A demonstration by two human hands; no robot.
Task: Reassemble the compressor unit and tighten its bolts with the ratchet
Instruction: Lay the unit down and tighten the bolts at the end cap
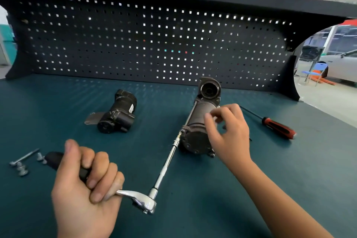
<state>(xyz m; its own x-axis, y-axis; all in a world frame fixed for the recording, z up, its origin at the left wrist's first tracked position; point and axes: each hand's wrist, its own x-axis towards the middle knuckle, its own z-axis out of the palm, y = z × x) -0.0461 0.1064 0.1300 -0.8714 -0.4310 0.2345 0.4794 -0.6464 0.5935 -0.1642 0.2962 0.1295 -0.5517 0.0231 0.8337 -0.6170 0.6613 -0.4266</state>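
Chrome ratchet (pixel 143 200) at 6 o'clock, your left hand (pixel 85 179) fingers wrapped round its handle. Compressor unit (pixel 196 139) lies at 1 o'clock from it. Your right hand (pixel 229 131) fingers half-curl over it, grip unclear. Loose bolts (pixel 21 162) at 9.

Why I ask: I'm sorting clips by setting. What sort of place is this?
Most likely a car repair workshop or training garage: a workbench backed by a perforated tool panel, a ratchet set against a compressor unit, and a white car parked on the floor beyond.
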